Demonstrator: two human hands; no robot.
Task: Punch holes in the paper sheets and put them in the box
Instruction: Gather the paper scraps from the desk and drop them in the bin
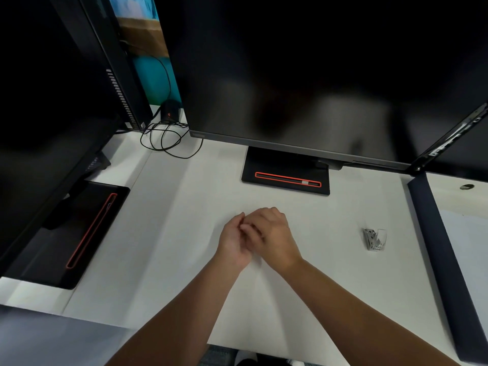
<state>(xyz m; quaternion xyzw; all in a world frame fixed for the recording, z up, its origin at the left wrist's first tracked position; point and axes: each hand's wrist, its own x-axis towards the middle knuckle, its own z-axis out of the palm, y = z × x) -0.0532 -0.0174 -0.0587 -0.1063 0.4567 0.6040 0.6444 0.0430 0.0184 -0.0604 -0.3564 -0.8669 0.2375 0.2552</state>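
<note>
White desk (184,233) lies mostly bare: no paper sheets or box clearly show, so the punching looks unstarted. Left hand (232,244) and right hand (272,239) meet at the middle, fingers curled together, apparently holding nothing. Right of them sits a small metal punch (373,239), untouched.

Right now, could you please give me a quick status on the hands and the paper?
Left hand and right hand together over white desk, nothing visibly held. No paper sheets or box discernible. Small metal punch untouched, right of hands.
</note>
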